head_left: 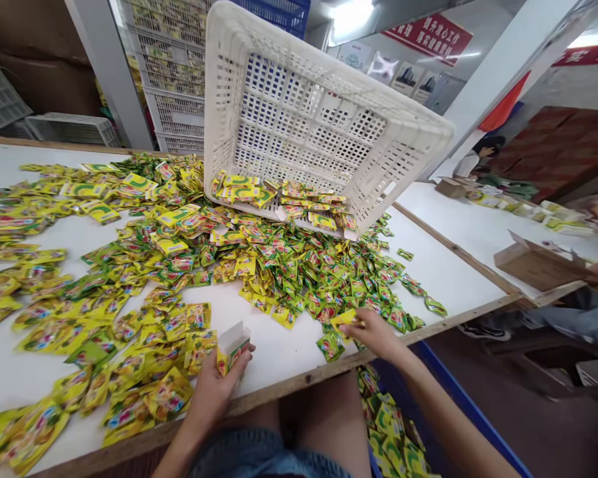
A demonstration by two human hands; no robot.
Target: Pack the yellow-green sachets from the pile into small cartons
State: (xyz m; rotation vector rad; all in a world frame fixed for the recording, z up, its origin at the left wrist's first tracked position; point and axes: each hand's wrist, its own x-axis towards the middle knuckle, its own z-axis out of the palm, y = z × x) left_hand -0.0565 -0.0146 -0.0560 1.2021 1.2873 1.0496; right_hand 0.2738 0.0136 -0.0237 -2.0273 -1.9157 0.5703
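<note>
In my left hand [219, 385] is a small yellow and green carton [232, 346] with its white top flaps raised, held upright over the table's front edge. My right hand [376, 333] pinches a yellow packet [344, 320] above the near side of a heap of green packets [339, 272]. A single green packet [330, 346] lies just below that hand. To the left of the carton, yellow packets [164, 392] are spread over the white tabletop [274, 338].
A white plastic basket [379, 159] lies tipped towards me on the heap, with several filled cartons [242, 189] at its lower edge. Below the table at right stands a blue bin [458, 392] of packets. Another table holds an open cardboard box [538, 262]; people sit beyond.
</note>
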